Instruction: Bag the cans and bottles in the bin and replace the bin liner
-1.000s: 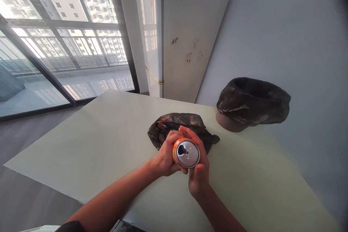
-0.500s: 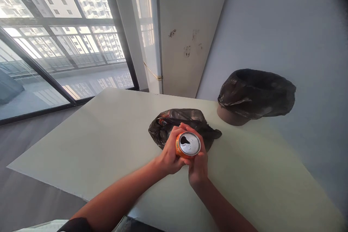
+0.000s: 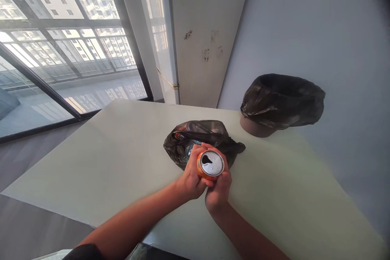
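An orange drink can is held between both my hands, its opened silver top facing me with a few drops on it. My left hand wraps round its left side. On the right side my right hand closes round it, the fingers of both hands meeting on the far side. Just beyond the can lies a black plastic bag on the table, its mouth partly open. Inside the bag show a clear bluish plastic bottle and other items I cannot fully make out.
The pale table spreads under my hands. At its back right stands a brown bin lined with a black bag, against the wall. A white refrigerator rises behind the table, with glass doors to the left.
Both hands have closed in tighter round the can, the right thumb and fingers drawing in. More of the bottle in the bag shows. The view has shifted slightly.
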### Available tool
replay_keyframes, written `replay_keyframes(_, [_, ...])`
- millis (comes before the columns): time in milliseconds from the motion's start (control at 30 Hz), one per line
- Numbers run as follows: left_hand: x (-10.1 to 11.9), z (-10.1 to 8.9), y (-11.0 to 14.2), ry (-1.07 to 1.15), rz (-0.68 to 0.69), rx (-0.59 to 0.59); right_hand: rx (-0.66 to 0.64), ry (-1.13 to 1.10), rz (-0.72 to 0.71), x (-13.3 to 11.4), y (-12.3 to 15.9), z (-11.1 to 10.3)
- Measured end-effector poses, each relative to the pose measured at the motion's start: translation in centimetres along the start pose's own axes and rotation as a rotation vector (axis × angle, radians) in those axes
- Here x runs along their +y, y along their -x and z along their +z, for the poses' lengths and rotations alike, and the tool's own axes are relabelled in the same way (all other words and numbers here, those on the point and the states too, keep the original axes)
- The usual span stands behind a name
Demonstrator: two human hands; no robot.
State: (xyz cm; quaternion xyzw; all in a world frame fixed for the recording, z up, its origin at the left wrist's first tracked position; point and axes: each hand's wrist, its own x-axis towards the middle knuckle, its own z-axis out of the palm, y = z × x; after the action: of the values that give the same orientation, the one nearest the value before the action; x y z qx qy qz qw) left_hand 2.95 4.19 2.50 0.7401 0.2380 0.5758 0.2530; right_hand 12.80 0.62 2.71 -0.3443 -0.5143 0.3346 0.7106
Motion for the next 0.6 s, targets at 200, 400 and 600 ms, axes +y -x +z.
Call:
replay_keyframes(200, [0.0, 0.1, 0.2, -0.014, -0.022, -0.018, 0.012, -0.046, -0.009, 0.1, -0.2, 0.1])
replay_keyframes(400, [0.0, 0.1, 0.1, 0.007, -0.009, -0.048, 0.095, 0.100, 0.014, -0.3, -0.7, 0.1])
replay_keyframes(600, [-0.1, 0.1, -0.1, 0.003, -0.002, -0.078, 0.187, 0.231, 0.054, -0.2, -1.0, 0.1])
